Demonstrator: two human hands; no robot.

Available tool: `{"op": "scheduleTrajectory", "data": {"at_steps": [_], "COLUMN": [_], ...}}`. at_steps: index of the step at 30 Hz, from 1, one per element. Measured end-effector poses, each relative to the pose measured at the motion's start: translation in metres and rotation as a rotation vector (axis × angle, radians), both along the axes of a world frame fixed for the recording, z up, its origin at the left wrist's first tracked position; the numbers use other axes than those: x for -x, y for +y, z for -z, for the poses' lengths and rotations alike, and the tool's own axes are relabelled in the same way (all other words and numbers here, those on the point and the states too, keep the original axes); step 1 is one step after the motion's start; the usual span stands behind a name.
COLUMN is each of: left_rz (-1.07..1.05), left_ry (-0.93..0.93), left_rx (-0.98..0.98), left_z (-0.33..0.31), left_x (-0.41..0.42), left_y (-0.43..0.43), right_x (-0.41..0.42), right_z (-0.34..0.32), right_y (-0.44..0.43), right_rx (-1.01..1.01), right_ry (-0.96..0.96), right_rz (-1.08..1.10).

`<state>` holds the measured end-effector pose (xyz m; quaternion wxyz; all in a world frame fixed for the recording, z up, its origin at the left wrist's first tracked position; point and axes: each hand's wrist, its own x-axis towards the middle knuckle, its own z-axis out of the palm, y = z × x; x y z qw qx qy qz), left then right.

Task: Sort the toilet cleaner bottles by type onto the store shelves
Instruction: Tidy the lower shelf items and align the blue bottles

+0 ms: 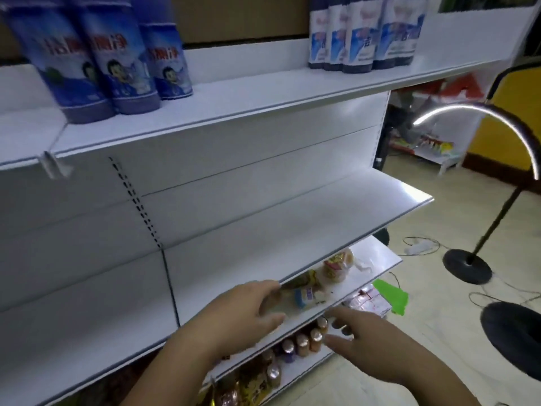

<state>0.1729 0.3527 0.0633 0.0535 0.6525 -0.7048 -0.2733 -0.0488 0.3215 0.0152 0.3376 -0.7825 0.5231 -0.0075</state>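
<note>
Both hands, left (248,313) and right (363,347), reach open and apparently empty, lower centre; blue bottles (96,63) line the top shelf (234,104).

Three cartoon-label bottles (96,63) on the top shelf (248,95), upper parts cut off by the top edge, print smeared by blur; four white-label bottles (366,36) likewise cropped above, text illegible; lying bottle (306,295) partly hidden behind the left hand (248,315) and the shelf lip, kind indeterminate; capped bottles (304,341) on the lowest shelf mostly hidden beneath the shelf above, labels unreadable; right hand (371,347) blurred, wrist cut off at the bottom edge.
</note>
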Motion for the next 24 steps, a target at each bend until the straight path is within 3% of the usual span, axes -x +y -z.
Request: {"op": "scheduleTrajectory", "data": {"at_steps": [9, 14, 20, 24], "left_rz": [-0.160, -0.083, 0.130, -0.034], "left_ry": [-0.146, -0.114, -0.239, -0.152], "left_rx": [0.260, 0.608, 1.180, 1.338], "left_z": [-0.033, -0.100, -0.192, -0.244], "left_x": [-0.058, -0.086, -0.131, -0.162], "left_y": [-0.002, 0.006, 0.011, -0.003], "right_x": [-0.080, -0.114, -0.155, -0.186], "right_z": [-0.045, -0.151, -0.258, -0.302], "right_y": [-0.060, -0.067, -0.072, -0.123], "right_rx": [0.125, 0.331, 0.827, 0.852], "right_ry": [-0.190, -0.450, -0.680, -0.697], "right_rz": [-0.265, -0.417, -0.501, -0.437]}}
